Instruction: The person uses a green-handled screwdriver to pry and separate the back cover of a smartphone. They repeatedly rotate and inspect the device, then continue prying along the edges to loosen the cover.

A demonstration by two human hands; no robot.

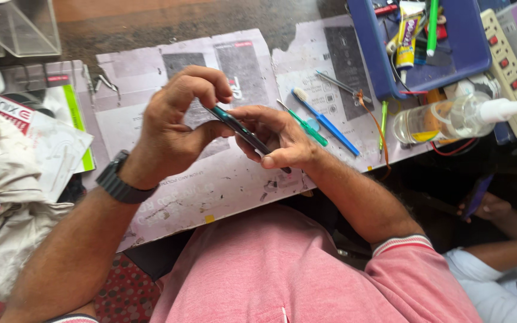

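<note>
You hold the slim dark phone with a teal edge (239,130) edge-up between both hands, above the worn printed paper mat on the table (222,179). Its long axis runs diagonally, from upper left down to lower right. Your left hand (178,122) pinches its upper end between thumb and curled fingers; your right hand (273,137) cradles the lower end, fingers closed along its edge.

one phone (239,129) – one blue toothbrush (324,121), one clear bottle (450,118), one blue tray (480,57).
</note>
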